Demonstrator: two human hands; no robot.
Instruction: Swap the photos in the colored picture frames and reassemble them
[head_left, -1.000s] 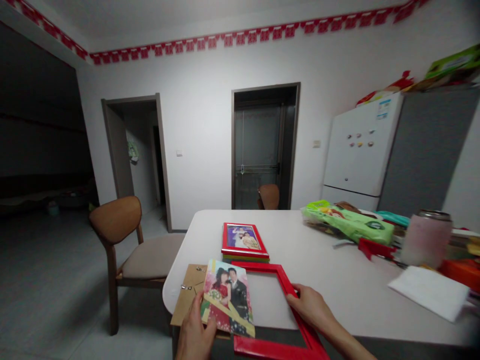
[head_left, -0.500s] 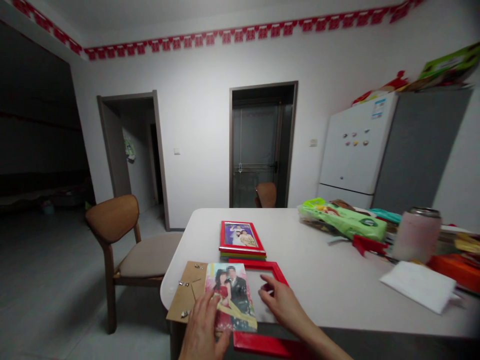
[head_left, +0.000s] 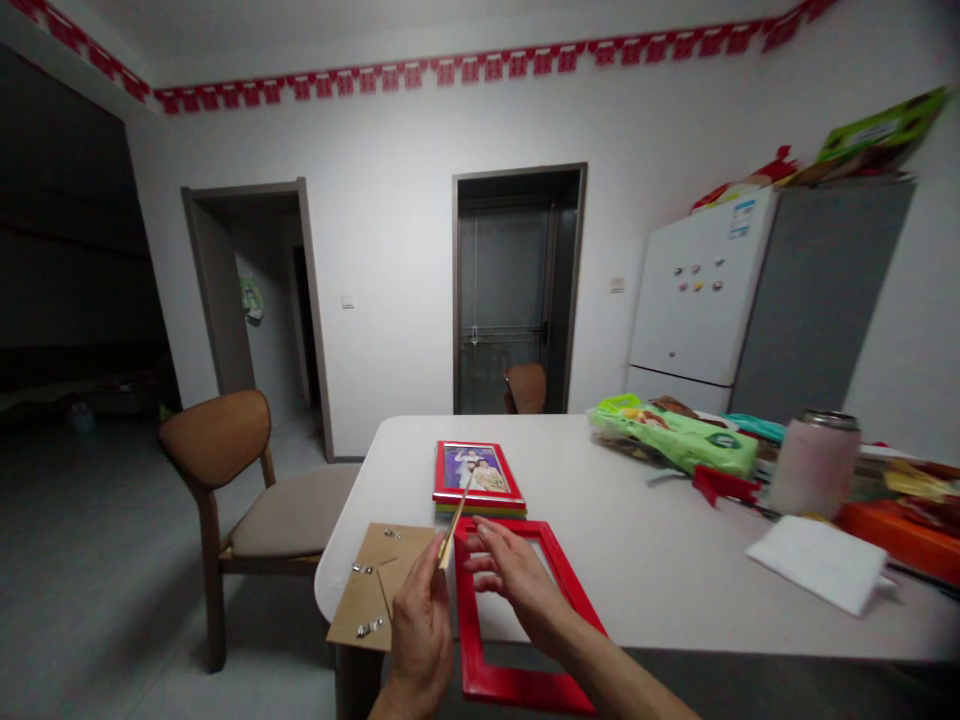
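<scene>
My left hand (head_left: 421,618) is closed on a photo print (head_left: 455,525), which stands on edge so that only its thin side shows. Just right of it is my right hand (head_left: 516,572), fingers apart and holding nothing; whether a fingertip touches the print I cannot tell. Below both hands lies an empty red picture frame (head_left: 468,645), its near end at the table's front edge. A brown backing board (head_left: 356,600) with metal clips is flat to the left. Behind is a small stack of picture frames, the top one a red framed photo (head_left: 480,470).
A white table (head_left: 630,560) carries a green packet (head_left: 675,440), a pinkish jar (head_left: 816,465), a folded white paper (head_left: 821,562) and an orange box (head_left: 900,540) on the right. A wooden chair (head_left: 217,430) stands at the left; a fridge (head_left: 697,290) is behind.
The photo print has been turned from face-up to on edge, in my left hand. My right hand has shifted left toward it. More of the red frame is visible.
</scene>
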